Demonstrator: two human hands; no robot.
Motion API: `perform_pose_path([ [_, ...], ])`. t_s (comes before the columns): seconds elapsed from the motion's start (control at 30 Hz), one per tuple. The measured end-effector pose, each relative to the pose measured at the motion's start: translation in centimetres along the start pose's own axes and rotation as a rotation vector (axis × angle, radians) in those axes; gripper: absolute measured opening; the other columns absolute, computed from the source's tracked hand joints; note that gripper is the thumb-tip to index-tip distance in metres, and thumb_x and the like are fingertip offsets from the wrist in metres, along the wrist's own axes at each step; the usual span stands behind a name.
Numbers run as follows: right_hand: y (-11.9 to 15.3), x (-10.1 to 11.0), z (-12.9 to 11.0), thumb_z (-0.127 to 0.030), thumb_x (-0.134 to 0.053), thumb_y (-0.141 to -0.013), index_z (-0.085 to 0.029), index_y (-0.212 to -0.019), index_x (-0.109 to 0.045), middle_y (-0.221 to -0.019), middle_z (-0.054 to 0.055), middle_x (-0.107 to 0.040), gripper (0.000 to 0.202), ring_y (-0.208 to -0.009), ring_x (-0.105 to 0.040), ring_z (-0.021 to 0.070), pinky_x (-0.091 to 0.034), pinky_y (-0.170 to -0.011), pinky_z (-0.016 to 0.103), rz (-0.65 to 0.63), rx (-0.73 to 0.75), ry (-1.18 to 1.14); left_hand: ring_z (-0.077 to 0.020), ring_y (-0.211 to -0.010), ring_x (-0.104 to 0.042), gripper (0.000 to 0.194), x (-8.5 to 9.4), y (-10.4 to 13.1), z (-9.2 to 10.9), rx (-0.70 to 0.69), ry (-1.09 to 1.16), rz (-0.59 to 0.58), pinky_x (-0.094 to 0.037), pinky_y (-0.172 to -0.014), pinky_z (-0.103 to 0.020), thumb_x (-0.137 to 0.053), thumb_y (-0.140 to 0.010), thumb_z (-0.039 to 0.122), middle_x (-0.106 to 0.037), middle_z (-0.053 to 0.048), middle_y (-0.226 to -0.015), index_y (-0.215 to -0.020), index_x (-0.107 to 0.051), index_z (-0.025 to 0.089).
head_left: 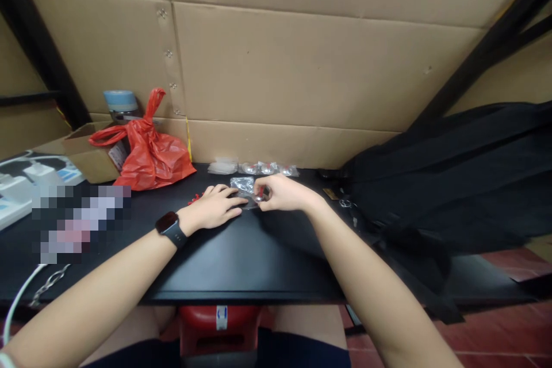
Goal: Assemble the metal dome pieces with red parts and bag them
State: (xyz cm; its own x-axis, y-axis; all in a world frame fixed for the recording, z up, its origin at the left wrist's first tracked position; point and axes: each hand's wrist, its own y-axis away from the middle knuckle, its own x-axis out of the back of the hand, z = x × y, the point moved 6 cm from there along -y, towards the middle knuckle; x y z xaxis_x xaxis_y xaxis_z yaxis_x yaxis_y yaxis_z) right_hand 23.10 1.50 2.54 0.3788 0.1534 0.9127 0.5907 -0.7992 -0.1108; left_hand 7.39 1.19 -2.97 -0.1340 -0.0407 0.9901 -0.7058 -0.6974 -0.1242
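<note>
My left hand lies palm down on the black table, fingers spread, with its fingertips at a small clear plastic bag. Small red pieces show just beyond its knuckles. My right hand pinches a small round item, red and shiny silver, at the right side of the clear bag. Behind the fingers lies a crinkled clear packet. What the round item is exactly is too small to tell.
Along the cardboard wall sit a stack of clear bags and several wrapped round items. A red plastic bag, a cardboard box and a power strip stand left. A black backpack fills the right.
</note>
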Motion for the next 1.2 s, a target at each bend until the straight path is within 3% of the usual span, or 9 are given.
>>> perform_pose_path([
  [0.17,0.1,-0.7,-0.1,-0.018,-0.071,-0.064,-0.020,-0.074,-0.067,-0.075,0.000,-0.070,0.010,-0.065,-0.060,0.0146,-0.043,-0.063,0.024,-0.057,-0.076,0.041,-0.0324,-0.124,-0.043,0.046,0.7,0.3,0.5,0.007,-0.024,0.012,-0.036,-0.100,-0.047,-0.032,-0.101,0.051,-0.054,-0.010,-0.134,-0.137,-0.057,0.037],
  [0.33,0.3,-1.3,-0.7,-0.020,-0.073,-0.066,-0.022,-0.073,-0.067,-0.072,-0.001,-0.070,0.009,-0.062,-0.060,0.0142,-0.043,-0.062,0.024,-0.101,-0.059,0.043,-0.0318,-0.120,-0.045,0.046,0.8,0.3,0.8,0.020,-0.041,0.018,-0.037,-0.098,-0.046,-0.033,-0.100,0.052,-0.056,-0.011,-0.126,-0.138,-0.056,0.038],
  [0.63,-0.3,-1.4,0.1,-0.022,-0.074,-0.067,-0.021,-0.076,-0.066,-0.071,0.003,-0.068,0.012,-0.068,-0.061,0.0185,-0.041,-0.059,0.025,0.009,-0.159,0.139,-0.0330,-0.130,-0.040,0.045,0.4,0.8,0.3,0.000,0.033,-0.024,-0.034,-0.102,-0.049,-0.031,-0.101,0.047,-0.051,-0.007,-0.145,-0.140,-0.053,0.041],
  [0.9,-1.1,-2.2,0.3,-0.027,-0.076,-0.074,-0.019,-0.085,-0.066,-0.076,0.004,-0.068,0.017,-0.070,-0.061,0.0175,-0.040,-0.062,0.024,0.084,-0.101,0.114,-0.0335,-0.135,-0.037,0.042,0.5,0.8,0.5,0.020,0.043,-0.053,-0.032,-0.106,-0.051,-0.035,-0.101,0.048,-0.048,-0.006,-0.149,-0.138,-0.054,0.044],
  [1.2,-1.9,-3.1,2.0,-0.008,-0.075,-0.073,-0.020,-0.098,-0.066,-0.087,-0.001,-0.066,0.029,-0.068,-0.060,0.0100,-0.041,-0.063,0.020,0.108,-0.027,-0.046,-0.0368,-0.137,-0.035,0.043,0.3,0.9,0.2,0.040,0.067,-0.063,-0.031,-0.106,-0.056,-0.036,-0.099,0.054,-0.044,-0.007,-0.153,-0.135,-0.057,0.044],
])
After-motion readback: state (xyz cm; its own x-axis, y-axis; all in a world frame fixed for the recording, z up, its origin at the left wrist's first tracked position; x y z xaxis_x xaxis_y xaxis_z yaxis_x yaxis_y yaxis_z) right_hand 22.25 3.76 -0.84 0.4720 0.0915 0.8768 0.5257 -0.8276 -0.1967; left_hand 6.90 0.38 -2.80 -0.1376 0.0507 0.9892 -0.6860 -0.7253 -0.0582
